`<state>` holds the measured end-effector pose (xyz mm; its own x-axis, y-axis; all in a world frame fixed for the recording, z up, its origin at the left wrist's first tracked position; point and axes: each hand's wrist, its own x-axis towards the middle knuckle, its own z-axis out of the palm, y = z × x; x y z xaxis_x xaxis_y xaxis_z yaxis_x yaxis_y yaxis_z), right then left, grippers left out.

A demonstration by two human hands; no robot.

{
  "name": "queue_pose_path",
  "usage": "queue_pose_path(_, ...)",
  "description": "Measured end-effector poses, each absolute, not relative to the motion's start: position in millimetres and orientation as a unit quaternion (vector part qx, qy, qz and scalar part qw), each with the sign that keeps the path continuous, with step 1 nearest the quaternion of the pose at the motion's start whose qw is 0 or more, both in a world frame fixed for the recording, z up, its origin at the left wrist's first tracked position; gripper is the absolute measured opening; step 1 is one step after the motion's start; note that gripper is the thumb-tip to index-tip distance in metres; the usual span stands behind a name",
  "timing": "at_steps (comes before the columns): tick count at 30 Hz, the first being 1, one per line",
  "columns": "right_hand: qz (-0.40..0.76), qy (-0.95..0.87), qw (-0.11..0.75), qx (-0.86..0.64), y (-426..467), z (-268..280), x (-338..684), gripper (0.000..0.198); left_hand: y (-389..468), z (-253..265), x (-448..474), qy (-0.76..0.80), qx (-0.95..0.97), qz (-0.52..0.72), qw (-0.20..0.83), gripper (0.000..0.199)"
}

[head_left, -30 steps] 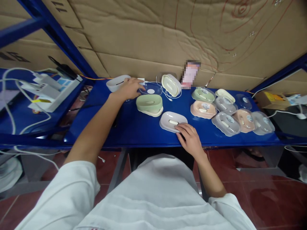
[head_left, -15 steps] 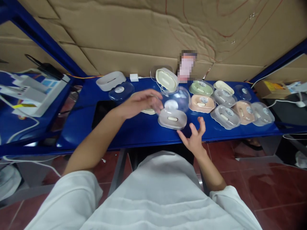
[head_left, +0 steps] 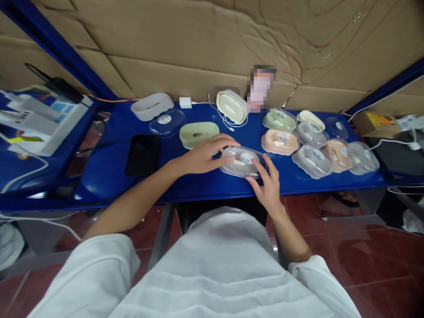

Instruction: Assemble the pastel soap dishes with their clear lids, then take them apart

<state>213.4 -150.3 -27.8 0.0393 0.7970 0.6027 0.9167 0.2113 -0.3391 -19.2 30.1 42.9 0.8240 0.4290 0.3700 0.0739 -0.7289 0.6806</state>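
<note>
A grey oval box (head_left: 232,170) with a scalloped base and a pale slot piece lies near the table's front edge. Over it sits a clear plastic lid (head_left: 256,155) bearing a round white label; whether it is fully seated I cannot tell. My left hand (head_left: 210,154) grips the lid's left end, fingers behind and thumb on top. At the right end, my right hand (head_left: 267,185) has its fingers on the lid and its thumb at the front rim. Just behind my left hand stands a green oval box (head_left: 192,134) without a lid.
Several lidded boxes in grey, peach (head_left: 280,142) and green (head_left: 278,121) stand to the right. A cream box (head_left: 231,107) leans at the back beside a white cable. On the left are a black phone (head_left: 141,154), a loose clear lid (head_left: 170,123) and a grey box (head_left: 150,107).
My left hand has brought the clear lid down and forward onto the grey box. My right hand has moved in from the open and now touches the lid's right end.
</note>
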Motion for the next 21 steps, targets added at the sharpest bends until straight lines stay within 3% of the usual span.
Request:
queue_pose_path(7, -0.045, -0.689, 0.318, -0.65, -142, -18, 215, 0.053, 32, 21, -22, 0.142, 0.946, 0.117, 0.266, 0.096)
queue_pose_path(14, -0.026, -0.726, 0.261, -0.635, -141, -14, 211, 0.054, 34, 9, -19, 0.132, 0.951, 0.128, 0.248, 0.104)
queue_pose_path(21, -0.01, -0.725, 0.264, -0.636, -142, -15, 211, 0.056, 34, 9, -18, 0.133, 0.951, 0.125, 0.251, 0.104)
